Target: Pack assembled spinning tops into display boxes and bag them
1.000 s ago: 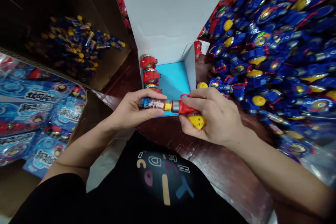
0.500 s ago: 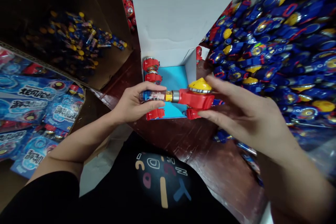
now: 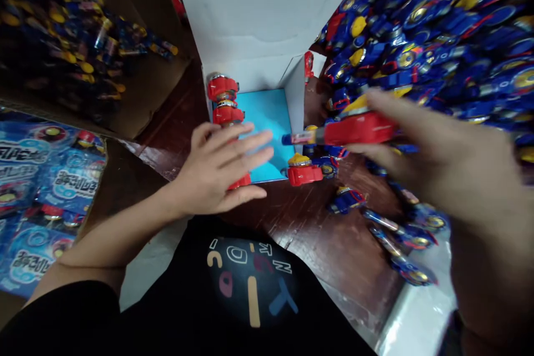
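My right hand (image 3: 442, 150), slightly blurred, grips the body of a red toy launcher (image 3: 359, 129) with a yellow cone-shaped top. A clear tube with a blue end (image 3: 299, 138) is attached to its left end. My left hand (image 3: 227, 167) is spread with nothing in it, over the left side of a small box with a light-blue surface (image 3: 271, 108). Red toy pieces (image 3: 227, 115) line that side, partly hidden by the hand. Another red toy with a yellow cone (image 3: 305, 173) lies by the box's front right corner.
A tall white cardboard panel (image 3: 267, 5) rises behind the box. On the right is a large heap of blue toys (image 3: 417, 61), with a few loose ones (image 3: 404, 233) nearer me. A brown carton (image 3: 162, 89) of small tubes stands left, above blue printed packages (image 3: 45, 172).
My left hand has let go of the tube and spread its fingers. My right hand has moved right with the red launcher and attached tube. The view has shifted slightly.
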The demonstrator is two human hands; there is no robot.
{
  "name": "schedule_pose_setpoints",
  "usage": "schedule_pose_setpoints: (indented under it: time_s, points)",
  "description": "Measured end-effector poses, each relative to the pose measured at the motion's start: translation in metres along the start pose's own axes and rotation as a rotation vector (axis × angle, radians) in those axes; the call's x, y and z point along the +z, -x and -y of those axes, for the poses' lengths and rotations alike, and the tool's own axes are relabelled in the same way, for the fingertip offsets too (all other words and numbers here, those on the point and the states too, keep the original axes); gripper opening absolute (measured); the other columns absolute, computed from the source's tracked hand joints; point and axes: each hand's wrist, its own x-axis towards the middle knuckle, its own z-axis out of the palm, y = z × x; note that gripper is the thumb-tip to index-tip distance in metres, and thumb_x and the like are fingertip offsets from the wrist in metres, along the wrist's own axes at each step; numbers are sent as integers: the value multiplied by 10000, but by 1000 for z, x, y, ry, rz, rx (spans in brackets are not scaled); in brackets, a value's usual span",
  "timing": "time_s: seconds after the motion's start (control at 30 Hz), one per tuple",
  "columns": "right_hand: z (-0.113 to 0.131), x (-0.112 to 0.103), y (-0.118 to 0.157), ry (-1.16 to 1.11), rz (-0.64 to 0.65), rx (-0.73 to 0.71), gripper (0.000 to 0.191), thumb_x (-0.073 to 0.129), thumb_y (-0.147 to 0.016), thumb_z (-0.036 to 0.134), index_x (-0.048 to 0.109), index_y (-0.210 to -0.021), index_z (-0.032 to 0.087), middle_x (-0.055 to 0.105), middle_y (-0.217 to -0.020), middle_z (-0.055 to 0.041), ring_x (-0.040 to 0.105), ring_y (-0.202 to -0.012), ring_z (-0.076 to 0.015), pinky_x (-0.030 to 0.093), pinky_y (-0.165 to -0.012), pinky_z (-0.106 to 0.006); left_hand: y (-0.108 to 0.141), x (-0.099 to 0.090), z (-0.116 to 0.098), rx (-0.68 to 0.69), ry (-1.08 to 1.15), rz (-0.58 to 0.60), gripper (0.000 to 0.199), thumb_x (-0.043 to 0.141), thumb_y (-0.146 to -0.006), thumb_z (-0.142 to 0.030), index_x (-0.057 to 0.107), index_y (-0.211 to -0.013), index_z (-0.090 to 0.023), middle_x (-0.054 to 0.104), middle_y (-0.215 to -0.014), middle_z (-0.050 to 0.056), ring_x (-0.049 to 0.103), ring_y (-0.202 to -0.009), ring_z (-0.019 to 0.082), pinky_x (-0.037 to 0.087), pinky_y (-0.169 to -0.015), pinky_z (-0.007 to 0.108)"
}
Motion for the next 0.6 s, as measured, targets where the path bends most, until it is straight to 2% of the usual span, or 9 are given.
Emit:
schedule_pose_setpoints:
  time_s: [0.07, 0.13, 0.3, 0.43, 0.53, 0.6]
  points:
    - [1, 10, -5, 156, 119, -129, 584, 426, -1162, 595, 595, -1646, 315, 836, -1254, -104, 809, -944, -273, 506, -593, -360, 11, 10, -8, 60, -38, 58, 399, 710, -1100, -387, 682, -1476, -254, 735, -1527, 41, 628, -1506, 314, 193, -1407, 547]
    - [10, 16, -14, 256, 222, -188, 563, 353, -1188, 534, 614, -1626, 296, 845, -1139, -92, 772, -839, -239, 382, -527, -337, 18, 21, -12, 53, -57, 93, 275, 697, -1104, -280, 725, -1372, -227, 763, -1480, 2, 639, -1498, 281, 113, -1437, 504]
    - [39, 12, -43, 338, 359, -245, 501, 450, -1172, 459, 630, -1607, 286, 816, -974, -79, 697, -741, -213, 261, -550, -326, 18, 31, -12, 29, -17, 68, 209, 673, -1117, -264, 759, -1304, -229, 792, -1423, 2, 656, -1485, 272, 74, -1453, 496]
    - [44, 19, -57, 93, 365, -305, 493, 535, -1129, 522, 692, -1534, 287, 816, -912, -78, 617, -615, -178, 189, -539, -334, 19, 26, -5, 28, 76, 33, 252, 740, -1075, -299, 745, -1313, -218, 811, -1384, 23, 698, -1434, 288, 116, -1430, 523]
    - [39, 38, -61, -39, 343, -281, 443, 595, -1099, 516, 747, -1460, 310, 819, -851, -59, 578, -559, -163, 214, -541, -331, 21, 26, 1, 47, 80, 30, 260, 723, -1075, -246, 734, -1333, -222, 811, -1385, 20, 709, -1422, 273, 137, -1419, 493]
    - [34, 47, -64, -79, 374, -234, 455, 643, -1077, 537, 755, -1455, 311, 817, -813, -45, 583, -551, -159, 283, -556, -309, 22, 28, 2, 62, 63, 28, 283, 707, -1075, -216, 726, -1356, -239, 809, -1387, 16, 717, -1412, 269, 135, -1415, 492]
